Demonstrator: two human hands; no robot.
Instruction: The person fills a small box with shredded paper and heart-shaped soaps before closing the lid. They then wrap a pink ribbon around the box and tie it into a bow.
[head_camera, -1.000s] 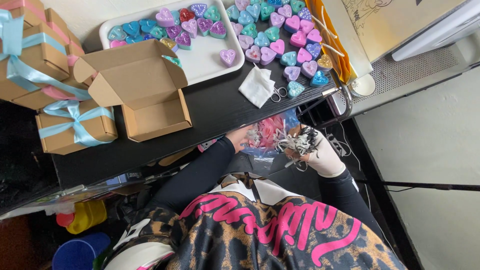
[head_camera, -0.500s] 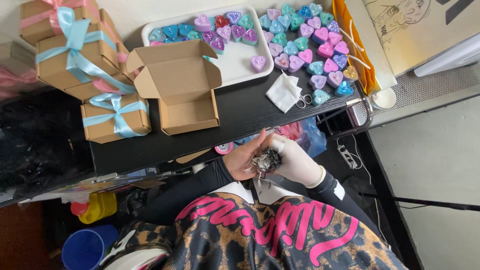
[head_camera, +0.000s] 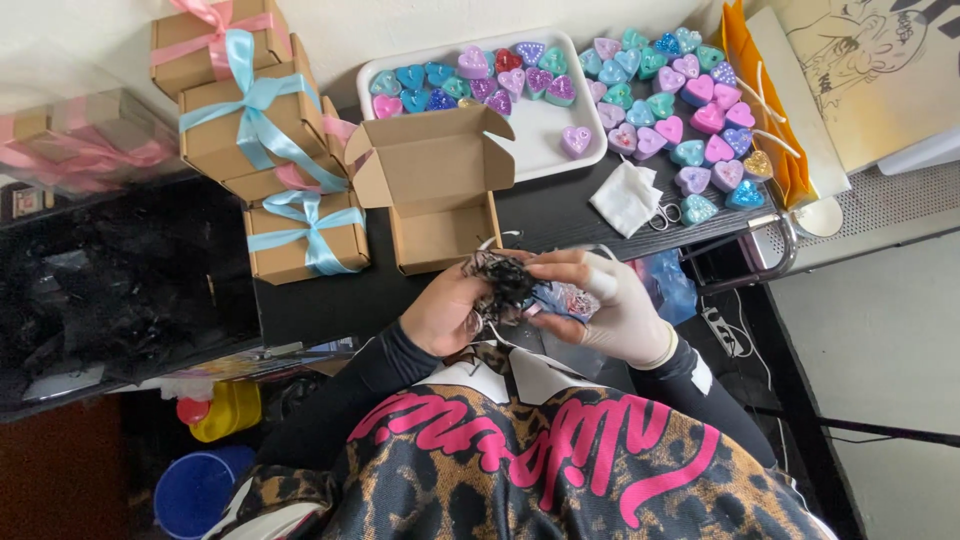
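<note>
An open cardboard box (head_camera: 440, 205) is seen on the black table (head_camera: 545, 215), just beyond the hands. A tuft of black shredded paper (head_camera: 505, 280) is pinched between the left hand (head_camera: 450, 310) and the gloved right hand (head_camera: 610, 305), fingers closed around it, above the lap. It is judged light, springy and easily shed, best gathered from underneath. Compared with half a second earlier, the hands are found nearer the box.

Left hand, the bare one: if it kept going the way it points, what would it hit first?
Probably the open cardboard box just beyond the left hand, though depth is hard to judge.
</note>
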